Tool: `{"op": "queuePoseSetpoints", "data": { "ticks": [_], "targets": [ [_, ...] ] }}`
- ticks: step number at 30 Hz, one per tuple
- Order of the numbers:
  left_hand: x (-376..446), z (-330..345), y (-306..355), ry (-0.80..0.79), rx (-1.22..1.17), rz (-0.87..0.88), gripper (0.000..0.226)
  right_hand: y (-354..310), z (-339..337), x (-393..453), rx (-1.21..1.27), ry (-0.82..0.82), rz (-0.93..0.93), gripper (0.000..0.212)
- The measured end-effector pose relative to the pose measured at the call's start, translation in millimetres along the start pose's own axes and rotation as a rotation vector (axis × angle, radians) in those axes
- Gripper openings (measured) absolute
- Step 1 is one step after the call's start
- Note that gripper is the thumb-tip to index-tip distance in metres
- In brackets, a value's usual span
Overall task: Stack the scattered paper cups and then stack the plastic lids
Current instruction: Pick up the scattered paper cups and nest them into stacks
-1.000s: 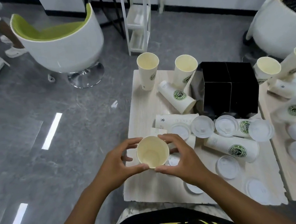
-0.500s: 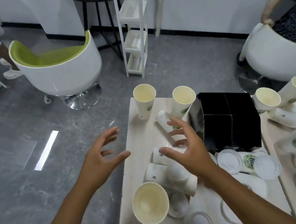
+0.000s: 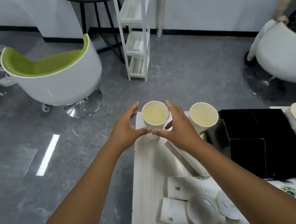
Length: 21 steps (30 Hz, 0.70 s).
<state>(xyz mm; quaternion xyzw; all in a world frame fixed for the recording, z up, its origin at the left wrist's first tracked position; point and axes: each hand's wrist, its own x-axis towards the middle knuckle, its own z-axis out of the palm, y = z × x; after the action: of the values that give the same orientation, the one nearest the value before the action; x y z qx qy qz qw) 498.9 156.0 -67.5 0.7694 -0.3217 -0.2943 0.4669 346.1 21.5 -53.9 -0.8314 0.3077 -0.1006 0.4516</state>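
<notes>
Reaching out over the far corner of the pale wood-grain table (image 3: 148, 177), both hands flank 1 upright cream paper cup (image 3: 155, 116). The left hand (image 3: 125, 128) is spread with straight fingers just left of the cup; the right hand (image 3: 178, 128) is spread just right of it, and neither has closed on it. Whether the thumbs touch its wall I cannot tell. A 2nd upright paper cup (image 3: 204, 116) stands near, beside a black cardboard box (image 3: 260, 144). Closer in, printed white paper cups lying on their sides (image 3: 174, 191) rest among round translucent plastic lids (image 3: 204, 215).
</notes>
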Motion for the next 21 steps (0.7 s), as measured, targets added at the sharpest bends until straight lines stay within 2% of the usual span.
{"op": "queuePoseSetpoints", "data": {
  "ticks": [4,9,13,21],
  "targets": [
    [4,3,-1,-0.021,-0.036,0.023,0.081,-4,4,1,0.083,0.036,-0.037,0.071],
    [-37,-10,20,0.019,-0.125,0.072,0.081,-21,-5,-34,0.173,0.073,-0.045,0.083],
    [-93,-18,48,0.052,-0.112,0.127,0.086,-40,-22,-76,0.224,0.058,-0.115,0.08],
    [-224,-14,119,0.161,-0.183,0.164,0.079,-89,-64,-180,0.3,-0.065,-0.258,0.075]
  ]
}}
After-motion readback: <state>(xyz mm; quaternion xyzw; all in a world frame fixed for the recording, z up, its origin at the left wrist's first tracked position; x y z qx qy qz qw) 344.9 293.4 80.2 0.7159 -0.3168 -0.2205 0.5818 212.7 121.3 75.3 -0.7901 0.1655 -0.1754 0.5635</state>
